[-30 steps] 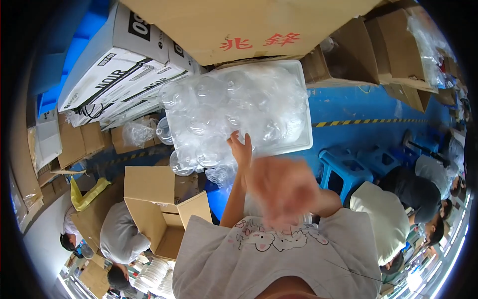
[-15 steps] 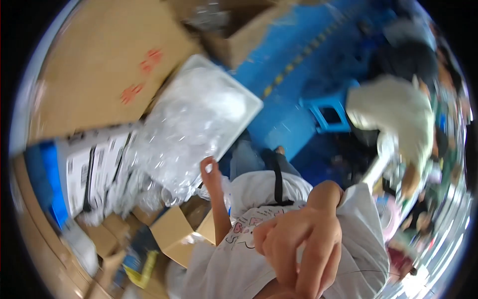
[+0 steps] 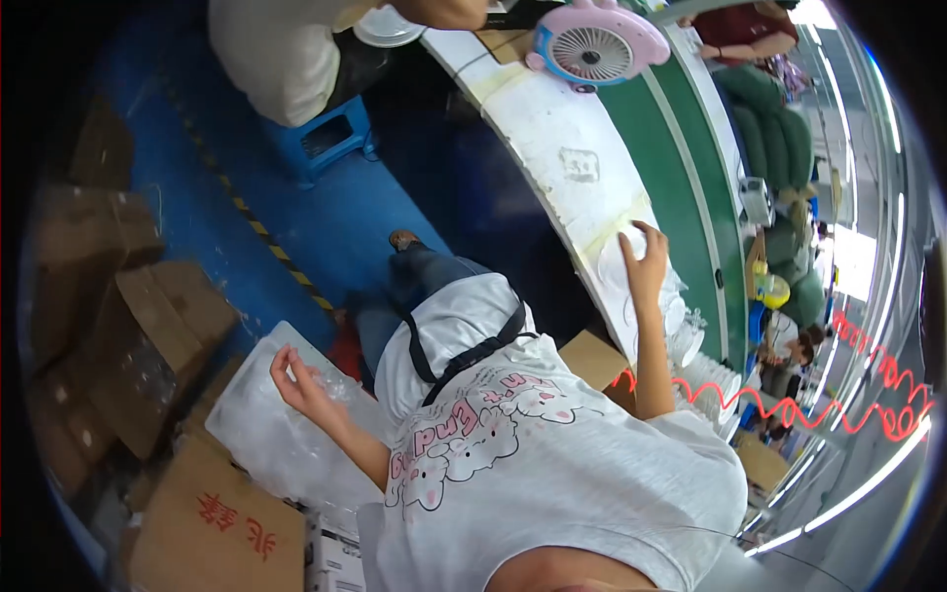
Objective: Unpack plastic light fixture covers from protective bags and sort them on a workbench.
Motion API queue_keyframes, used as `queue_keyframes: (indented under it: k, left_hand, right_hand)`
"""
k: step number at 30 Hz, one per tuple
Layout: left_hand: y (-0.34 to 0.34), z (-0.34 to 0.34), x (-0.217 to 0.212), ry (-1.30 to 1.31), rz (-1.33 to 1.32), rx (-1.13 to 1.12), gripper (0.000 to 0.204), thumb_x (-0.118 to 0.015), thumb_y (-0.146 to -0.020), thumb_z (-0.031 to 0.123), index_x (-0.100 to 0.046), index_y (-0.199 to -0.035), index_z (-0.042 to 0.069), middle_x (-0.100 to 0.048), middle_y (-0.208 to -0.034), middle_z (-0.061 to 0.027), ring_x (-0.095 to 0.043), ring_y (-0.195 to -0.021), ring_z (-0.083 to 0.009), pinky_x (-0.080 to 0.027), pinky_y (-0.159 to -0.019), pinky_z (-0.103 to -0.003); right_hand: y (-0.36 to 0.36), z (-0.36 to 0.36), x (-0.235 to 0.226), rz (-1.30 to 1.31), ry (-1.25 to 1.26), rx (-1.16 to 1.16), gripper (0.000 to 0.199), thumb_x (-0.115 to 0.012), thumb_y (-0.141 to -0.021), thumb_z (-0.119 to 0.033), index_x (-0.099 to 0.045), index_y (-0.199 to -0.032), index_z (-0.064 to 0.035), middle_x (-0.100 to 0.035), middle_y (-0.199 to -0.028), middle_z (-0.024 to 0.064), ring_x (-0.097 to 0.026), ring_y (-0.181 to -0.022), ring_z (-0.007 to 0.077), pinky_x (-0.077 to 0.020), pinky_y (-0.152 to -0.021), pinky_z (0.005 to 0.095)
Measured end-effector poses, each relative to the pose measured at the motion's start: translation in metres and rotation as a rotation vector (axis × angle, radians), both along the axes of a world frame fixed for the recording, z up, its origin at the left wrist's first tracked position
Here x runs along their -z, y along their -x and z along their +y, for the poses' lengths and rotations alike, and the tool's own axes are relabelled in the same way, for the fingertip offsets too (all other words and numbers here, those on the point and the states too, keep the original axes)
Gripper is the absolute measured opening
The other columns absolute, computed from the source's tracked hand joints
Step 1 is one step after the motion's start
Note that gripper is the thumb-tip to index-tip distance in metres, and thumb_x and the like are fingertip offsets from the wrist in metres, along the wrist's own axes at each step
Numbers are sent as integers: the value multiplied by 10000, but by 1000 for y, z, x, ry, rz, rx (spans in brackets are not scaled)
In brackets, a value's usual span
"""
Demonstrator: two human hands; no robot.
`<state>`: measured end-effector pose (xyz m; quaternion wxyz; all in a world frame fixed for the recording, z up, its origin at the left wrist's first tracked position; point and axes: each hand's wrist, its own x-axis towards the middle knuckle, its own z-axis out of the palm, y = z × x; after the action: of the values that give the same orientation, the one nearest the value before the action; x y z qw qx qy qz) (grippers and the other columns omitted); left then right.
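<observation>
A: How are the hands placed?

B: The left hand (image 3: pixel 301 385) is curled around the edge of the plastic bag (image 3: pixel 266 429) of clear cups, gripped beside the cardboard box (image 3: pixel 212 523). The right hand (image 3: pixel 643 259) is laid open and flat on white trays (image 3: pixel 681 335) at the bench (image 3: pixel 562 158) edge, nothing grasped.

A: What might go wrong?

B: The bag could be torn or dropped, since only one edge is held. Little room is left between boxes and bench; the blue floor (image 3: pixel 326 217) beyond is open.

My left hand (image 3: pixel 301 380) hides part of the clear plastic tray (image 3: pixel 266 424); my right hand (image 3: pixel 646 261) covers stacked clear pieces on the table (image 3: pixel 562 148), too blurred to tell.
</observation>
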<state>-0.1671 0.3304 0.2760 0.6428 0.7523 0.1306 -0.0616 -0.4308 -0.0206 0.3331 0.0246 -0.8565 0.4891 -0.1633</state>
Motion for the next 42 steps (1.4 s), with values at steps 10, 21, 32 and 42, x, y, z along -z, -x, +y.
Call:
queue_keyframes:
  k: [10, 21, 32, 42]
  left_hand:
    - [-28, 34, 72, -148, -66, 114, 114, -539, -801, 64, -548, -911, 33, -531, -893, -45, -487, -835, -145, -407, -768, -253]
    - [11, 62, 85, -95, -14, -199, 102, -526, -801, 80, -558, -877, 21, -556, -798, -39, -515, -780, -115, -412, -684, -219]
    - [82, 106, 103, -15, 62, -616, 100, -521, -801, 88, -567, -859, 22, -577, -791, -37, -524, -740, -78, -393, -658, -181]
    - [217, 143, 157, -128, 272, -1146, 162, -470, -792, 116, -560, -900, 36, -613, -846, -98, -580, -729, -181, -433, -664, -283]
  right_hand:
    - [211, -85, 130, 209, -477, 622, 485, -589, -734, -425, -460, -1138, -189, -468, -1127, 195, -530, -950, 246, -459, -703, 363]
    - [228, -120, 143, -220, -371, 783, 373, -547, -723, -270, -475, -1000, -30, -563, -808, 174, -576, -557, 241, -508, -468, 340]
    - [-139, 15, 67, 214, -274, -516, 256, -608, -741, -103, -524, -975, -43, -520, -614, 81, -471, -532, 137, -401, -495, 283]
    - [-288, 397, 44, 412, -854, -2313, 212, -627, -665, -124, -509, -838, -97, -537, -751, 70, -563, -554, 228, -456, -505, 326]
